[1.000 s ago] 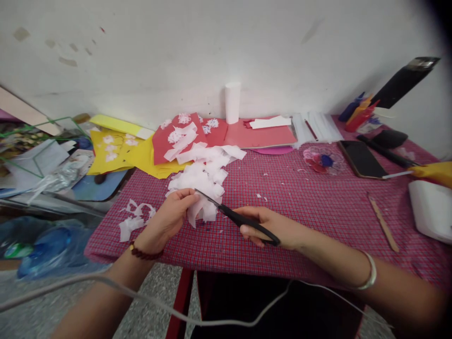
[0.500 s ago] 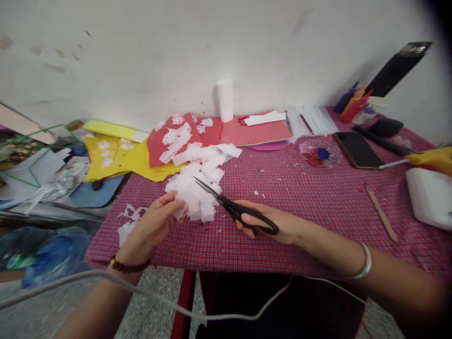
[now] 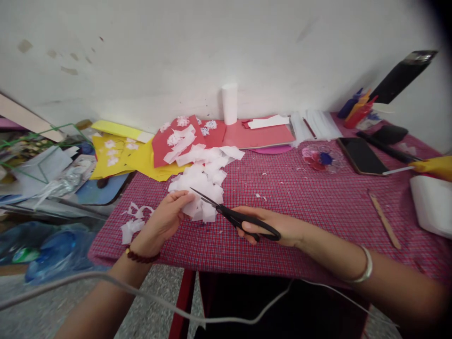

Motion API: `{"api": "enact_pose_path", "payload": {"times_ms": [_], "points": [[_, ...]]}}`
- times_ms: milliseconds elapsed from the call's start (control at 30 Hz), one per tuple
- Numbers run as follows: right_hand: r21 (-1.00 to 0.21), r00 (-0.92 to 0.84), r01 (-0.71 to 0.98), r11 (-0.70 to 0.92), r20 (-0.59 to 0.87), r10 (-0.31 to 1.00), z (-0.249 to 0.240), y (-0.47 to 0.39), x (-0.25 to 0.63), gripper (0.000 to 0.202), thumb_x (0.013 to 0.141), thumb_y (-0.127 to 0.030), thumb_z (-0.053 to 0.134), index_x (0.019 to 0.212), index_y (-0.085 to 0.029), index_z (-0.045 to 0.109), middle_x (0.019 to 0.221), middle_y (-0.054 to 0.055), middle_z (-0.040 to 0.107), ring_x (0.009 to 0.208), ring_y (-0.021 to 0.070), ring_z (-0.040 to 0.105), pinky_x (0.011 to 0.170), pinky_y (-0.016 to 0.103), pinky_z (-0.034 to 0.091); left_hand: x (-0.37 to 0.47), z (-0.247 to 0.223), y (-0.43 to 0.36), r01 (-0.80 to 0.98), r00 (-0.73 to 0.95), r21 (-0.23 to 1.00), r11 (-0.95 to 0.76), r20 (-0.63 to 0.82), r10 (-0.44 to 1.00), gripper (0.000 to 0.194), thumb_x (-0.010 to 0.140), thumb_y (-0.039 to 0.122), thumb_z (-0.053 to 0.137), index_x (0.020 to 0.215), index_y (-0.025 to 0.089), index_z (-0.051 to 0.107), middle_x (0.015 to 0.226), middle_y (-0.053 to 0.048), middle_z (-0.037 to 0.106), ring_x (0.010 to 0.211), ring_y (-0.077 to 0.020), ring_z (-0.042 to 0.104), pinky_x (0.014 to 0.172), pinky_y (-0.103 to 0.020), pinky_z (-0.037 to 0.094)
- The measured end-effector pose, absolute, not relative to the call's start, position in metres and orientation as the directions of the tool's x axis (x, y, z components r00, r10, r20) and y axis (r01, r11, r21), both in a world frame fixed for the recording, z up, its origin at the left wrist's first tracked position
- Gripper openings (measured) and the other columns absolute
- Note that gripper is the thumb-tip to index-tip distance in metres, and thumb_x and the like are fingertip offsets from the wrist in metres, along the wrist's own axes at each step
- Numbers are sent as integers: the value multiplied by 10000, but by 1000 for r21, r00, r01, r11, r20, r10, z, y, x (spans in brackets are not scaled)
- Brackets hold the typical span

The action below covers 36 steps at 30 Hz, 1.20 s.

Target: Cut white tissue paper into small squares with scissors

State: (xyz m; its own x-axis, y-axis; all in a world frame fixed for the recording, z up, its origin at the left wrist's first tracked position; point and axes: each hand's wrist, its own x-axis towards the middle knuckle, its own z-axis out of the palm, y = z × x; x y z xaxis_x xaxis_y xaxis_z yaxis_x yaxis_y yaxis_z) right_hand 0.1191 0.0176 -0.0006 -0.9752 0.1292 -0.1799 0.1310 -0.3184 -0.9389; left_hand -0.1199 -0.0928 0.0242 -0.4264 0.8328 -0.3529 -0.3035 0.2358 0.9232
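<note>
Between the thumb and fingers of my left hand point(image 3: 173, 212) is a small piece of thin white paper point(image 3: 189, 207), its outline hard to part from the pile behind. My right hand point(image 3: 263, 225) is closed around the handles of black scissors point(image 3: 231, 214). The slightly parted blades point left, with their tips close to my left fingers and the paper. Just beyond both hands lies a heap of cut white paper pieces point(image 3: 210, 181). White scraps point(image 3: 132, 226) rest on the cloth left of my left wrist.
A checked red cloth point(image 3: 275, 202) covers the table. Yellow paper point(image 3: 141, 162), red paper point(image 3: 162, 153) and a white roll point(image 3: 230, 103) stand or lie along the wall. To the right are a phone point(image 3: 362, 155), a wooden stick point(image 3: 384, 221) and a white box point(image 3: 432, 202). A cable point(image 3: 169, 308) crosses in front.
My left hand has moved slightly right with the paper, nearer the scissors. The scissor blades look a little less far up over the heap. The whole view has shifted slightly.
</note>
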Motion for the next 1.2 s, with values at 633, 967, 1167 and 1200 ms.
{"api": "enact_pose_path", "payload": {"times_ms": [633, 967, 1167, 1200], "points": [[-905, -939, 108, -411, -228, 256, -1, 12, 120, 502, 797, -546, 728, 1052, -151, 552, 700, -41, 559, 465, 42, 439, 403, 178, 344, -111, 22, -82, -305, -343, 926, 224, -326, 881, 192, 648, 279, 791, 673, 144, 657, 594, 1, 619, 504, -97, 552, 479, -204, 449], [-871, -944, 76, -485, -219, 246, -9, 19, 119, 479, 812, -582, 697, 970, -170, 511, 786, -20, 582, 528, 52, 503, 456, 188, 364, -122, 26, -94, -336, -405, 922, 195, -328, 853, 218, 618, 167, 760, 644, 164, 544, 567, 26, 600, 484, -84, 548, 487, -192, 456], [-884, -959, 141, -445, -234, 161, -5, 20, 118, 497, 820, -607, 674, 968, -165, 504, 823, 0, 586, 563, 61, 525, 480, 194, 377, -126, 25, -92, -374, -487, 920, 115, -301, 820, 231, 616, 156, 754, 689, 172, 536, 637, 24, 649, 558, -84, 602, 537, -178, 478], [-885, -959, 154, -439, -241, 150, -4, 20, 117, 503, 814, -609, 680, 968, -163, 506, 821, 0, 583, 566, 61, 523, 483, 193, 382, -125, 24, -91, -379, -478, 917, 125, -309, 822, 235, 618, 160, 756, 687, 174, 531, 643, 17, 657, 559, -87, 606, 537, -180, 479]]}}
